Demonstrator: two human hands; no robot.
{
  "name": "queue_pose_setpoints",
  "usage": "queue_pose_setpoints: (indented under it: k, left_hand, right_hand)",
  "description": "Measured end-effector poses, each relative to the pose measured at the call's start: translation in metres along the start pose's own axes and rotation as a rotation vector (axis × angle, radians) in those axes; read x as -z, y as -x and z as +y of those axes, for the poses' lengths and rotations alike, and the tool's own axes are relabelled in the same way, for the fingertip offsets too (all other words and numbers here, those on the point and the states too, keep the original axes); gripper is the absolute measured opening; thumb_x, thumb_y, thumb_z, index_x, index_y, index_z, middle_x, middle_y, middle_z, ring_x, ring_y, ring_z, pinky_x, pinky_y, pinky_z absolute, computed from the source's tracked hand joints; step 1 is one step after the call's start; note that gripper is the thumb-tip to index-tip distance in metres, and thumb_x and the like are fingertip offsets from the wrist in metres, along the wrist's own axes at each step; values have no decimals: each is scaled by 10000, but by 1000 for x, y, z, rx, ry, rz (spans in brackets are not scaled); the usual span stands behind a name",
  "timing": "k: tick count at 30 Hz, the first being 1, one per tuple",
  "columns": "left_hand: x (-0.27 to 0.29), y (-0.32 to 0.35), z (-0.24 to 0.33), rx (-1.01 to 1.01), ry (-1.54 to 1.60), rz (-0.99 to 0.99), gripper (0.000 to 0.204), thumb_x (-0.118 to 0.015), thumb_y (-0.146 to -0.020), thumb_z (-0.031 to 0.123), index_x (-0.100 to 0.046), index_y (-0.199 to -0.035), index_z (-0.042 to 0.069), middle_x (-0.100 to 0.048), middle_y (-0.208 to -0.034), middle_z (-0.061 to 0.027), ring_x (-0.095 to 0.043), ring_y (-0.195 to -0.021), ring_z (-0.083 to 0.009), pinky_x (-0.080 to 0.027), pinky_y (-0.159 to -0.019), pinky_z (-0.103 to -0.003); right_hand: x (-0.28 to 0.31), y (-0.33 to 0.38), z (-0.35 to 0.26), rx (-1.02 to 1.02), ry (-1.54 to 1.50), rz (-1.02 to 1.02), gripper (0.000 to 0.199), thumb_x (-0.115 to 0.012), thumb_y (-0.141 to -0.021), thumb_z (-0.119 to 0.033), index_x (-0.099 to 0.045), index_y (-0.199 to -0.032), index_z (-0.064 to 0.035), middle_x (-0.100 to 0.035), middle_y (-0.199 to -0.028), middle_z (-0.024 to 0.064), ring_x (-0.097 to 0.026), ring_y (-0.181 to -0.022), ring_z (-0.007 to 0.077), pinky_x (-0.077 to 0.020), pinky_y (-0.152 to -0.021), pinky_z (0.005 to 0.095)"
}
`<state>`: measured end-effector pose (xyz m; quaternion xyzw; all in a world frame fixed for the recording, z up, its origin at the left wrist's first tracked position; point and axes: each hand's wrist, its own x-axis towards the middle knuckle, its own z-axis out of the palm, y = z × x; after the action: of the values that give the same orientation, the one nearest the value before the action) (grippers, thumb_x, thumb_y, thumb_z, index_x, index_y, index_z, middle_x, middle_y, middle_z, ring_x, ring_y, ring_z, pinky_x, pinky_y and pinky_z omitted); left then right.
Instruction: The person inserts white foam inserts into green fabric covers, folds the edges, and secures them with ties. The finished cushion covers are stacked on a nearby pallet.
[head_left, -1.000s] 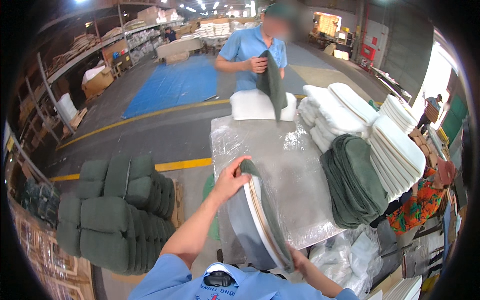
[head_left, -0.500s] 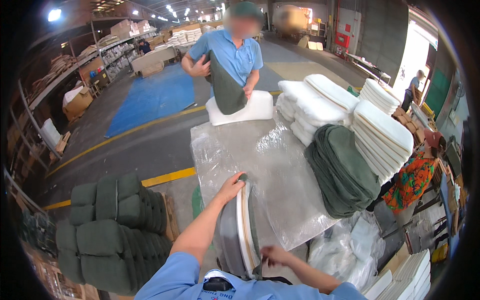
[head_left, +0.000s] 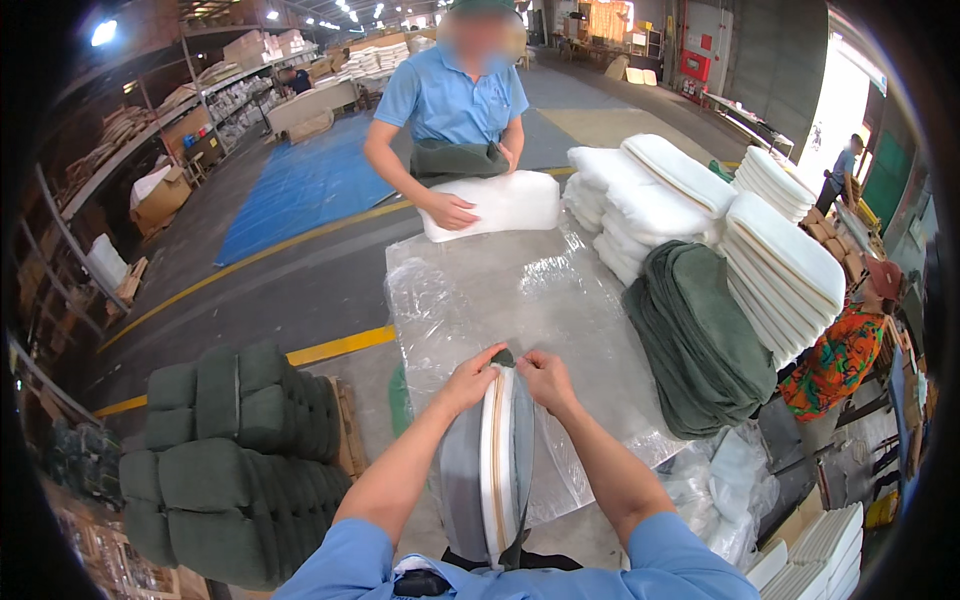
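A white foam cushion [head_left: 492,450] with a tan stripe stands on its edge against my body, its far end at the table's near side. A cushion cover [head_left: 460,480], grey inside and dark green outside, lies open along both of its sides. At the far end my left hand [head_left: 472,382] is closed on the cover's edge, a green tip of cloth showing beside the fingers. Close by on the right, my right hand [head_left: 545,380] pinches the cover's other edge. Its fingertips partly hide the cloth.
Across the plastic-covered table [head_left: 530,300], a co-worker [head_left: 455,110] handles a white foam block [head_left: 500,205] and a green cover [head_left: 455,160]. Flat green covers [head_left: 700,340] and white foam pads [head_left: 780,270] are piled at the right. Finished-looking green cushions [head_left: 235,470] are stacked at left.
My right hand has come up from near my body to the cushion's far end beside my left. The co-worker's green cover has gone from upright to lying low behind the foam block.
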<state>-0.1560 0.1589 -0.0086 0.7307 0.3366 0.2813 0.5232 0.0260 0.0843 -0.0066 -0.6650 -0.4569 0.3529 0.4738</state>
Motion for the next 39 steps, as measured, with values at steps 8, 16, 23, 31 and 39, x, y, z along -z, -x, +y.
queue_pose_setpoints:
  k: [8, 16, 23, 31, 39]
  left_hand:
    - [-19, 10, 22, -236, -420, 302, 260, -686, -921, 106, -734, -1174, 65, -740, -1146, -160, -721, -955, -342, -578, -821, -415]
    - [-13, 1, 18, -270, -501, 312, 172, -680, -928, 66, -715, -1094, 40, -711, -1012, -139, -704, -870, -337, -561, -767, -414]
    - [-7, -3, 36, -308, -512, 102, 146, -671, -924, 62, -702, -1065, 41, -687, -1078, -132, -688, -834, -322, -555, -745, -407]
    - [6, -11, 13, -152, -421, 171, 155, -679, -935, 74, -713, -1086, 58, -652, -1027, -114, -675, -795, -255, -536, -709, -359]
    - [4, -10, 25, -85, -305, 7, 188, -760, -903, 114, -776, -1089, 88, -600, -1152, -97, -629, -947, -221, -526, -793, -344]
  right_hand:
    - [4, 8, 1, 45, -186, -90, 252, -666, -1003, -230, -703, -963, 17, -641, -757, 16, -558, -700, 100, -458, -614, 318]
    - [11, 5, 0, -204, -254, -357, 300, -578, -1046, -293, -685, -1009, -16, -681, -831, 40, -646, -735, 142, -536, -629, 331]
    - [11, 4, 16, -253, -417, -351, 298, -551, -1054, -298, -670, -1024, -26, -687, -847, 41, -641, -723, 139, -537, -631, 321]
    - [5, 6, 5, -112, -229, -410, 304, -554, -1053, -299, -653, -976, -22, -657, -821, 37, -631, -692, 128, -540, -631, 307]
    - [5, 7, 14, -122, -284, -385, 320, -562, -1060, -320, -674, -988, -29, -655, -835, 18, -630, -702, 119, -537, -641, 292]
